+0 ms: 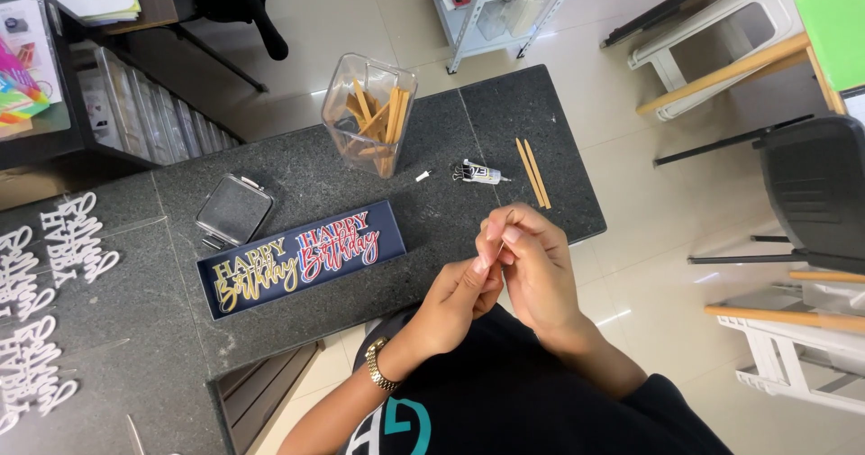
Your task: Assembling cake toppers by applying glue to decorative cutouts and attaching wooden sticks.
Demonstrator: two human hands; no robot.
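left hand (459, 295): raised above the near edge of the tabletop (297, 329), fingers curled and pressed against the right hand; a gold watch (382, 368) on the wrist.
right hand (532, 261): touching the left, fingertips pressed together as if pinching; whether anything is between them cannot be told.
wooden sticks (532, 172): two lying side by side on the tabletop beyond the hands, long axis running away from the person, slightly tilted left.
glue tube (479, 175): just left of the sticks, nozzle pointing right.
clear container (369, 113): holds more sticks, upright.
dark tray (302, 257): left of the hands, two lettered cutouts inside.
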